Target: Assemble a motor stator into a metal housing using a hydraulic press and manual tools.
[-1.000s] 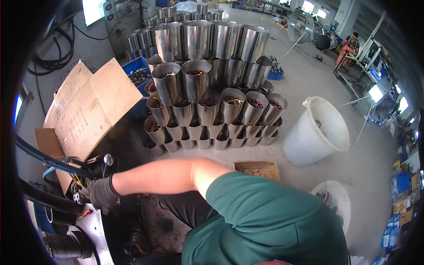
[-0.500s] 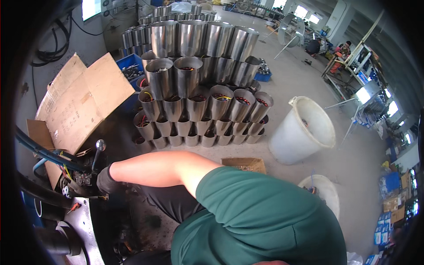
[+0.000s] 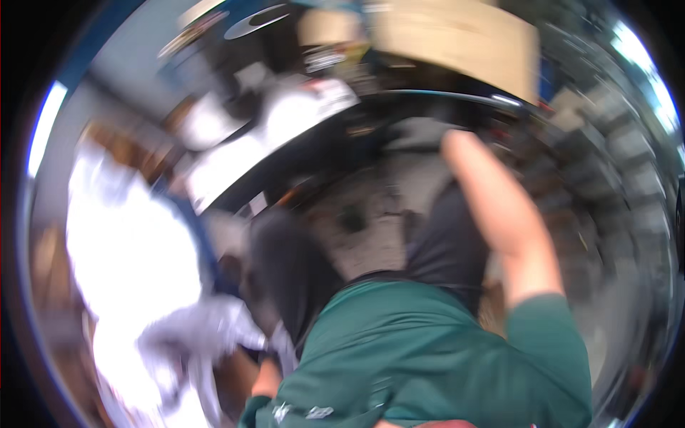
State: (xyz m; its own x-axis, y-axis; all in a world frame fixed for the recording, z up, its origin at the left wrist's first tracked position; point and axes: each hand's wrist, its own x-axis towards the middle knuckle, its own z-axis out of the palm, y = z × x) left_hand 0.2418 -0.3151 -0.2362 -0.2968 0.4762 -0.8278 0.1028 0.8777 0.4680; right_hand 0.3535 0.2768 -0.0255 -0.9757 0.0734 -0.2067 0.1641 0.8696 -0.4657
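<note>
The view is smearing badly. The right hand (image 3: 421,135), gloved, is reaching far toward a dark bar (image 3: 457,96); I cannot tell whether it is gripping. The left hand (image 3: 207,335) is blurring beyond reading. A blind reach risks missing the bar.

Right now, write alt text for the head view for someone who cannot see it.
A heavily motion-blurred view down over a green shirt, with a bare forearm reaching up to a grey-gloved right hand near a dark curved bar. Another gloved hand sits lower left; cardboard lies at the top. Neither grip is readable.
</note>
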